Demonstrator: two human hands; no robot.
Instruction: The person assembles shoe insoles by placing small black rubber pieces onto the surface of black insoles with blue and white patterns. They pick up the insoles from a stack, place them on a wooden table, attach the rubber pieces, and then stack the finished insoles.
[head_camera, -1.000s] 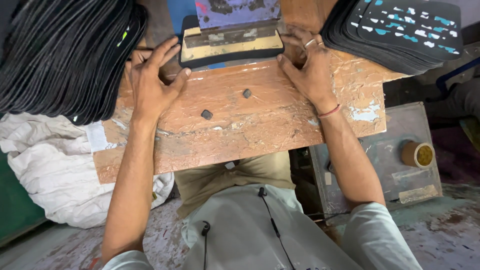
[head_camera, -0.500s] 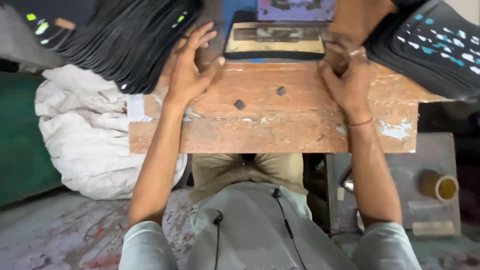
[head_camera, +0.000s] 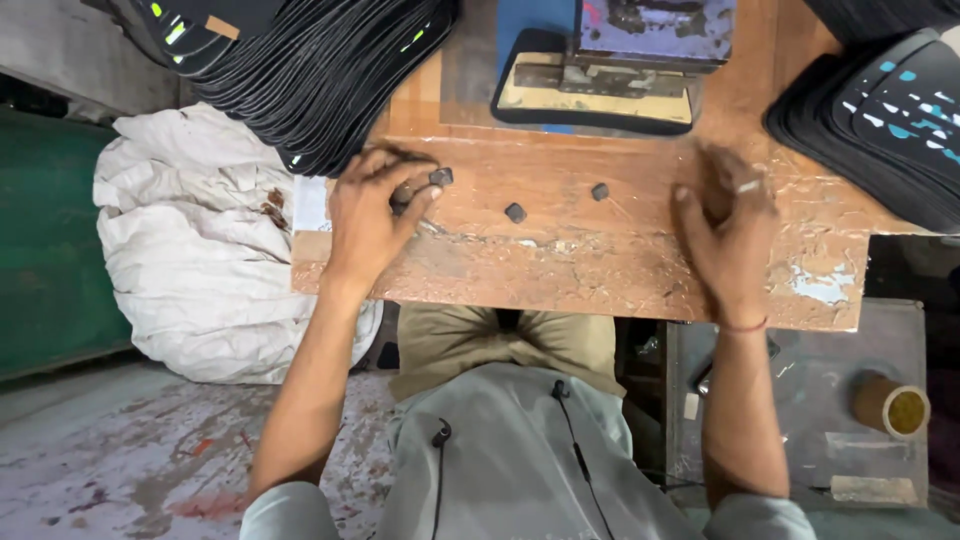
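Under our left hand, fingers are pinching together on a small black piece; we are gripping gently. Our right hand is curling loosely on the table.

Grey shirt, ringed right hand

L hand fingers curled, R hand palm down, arms extended

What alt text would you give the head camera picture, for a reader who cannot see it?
A person's left hand pinches a small dark piece on a worn wooden bench, while the right hand rests on the bench. Two more small pieces lie between the hands, with stacks of black sheets at both sides.
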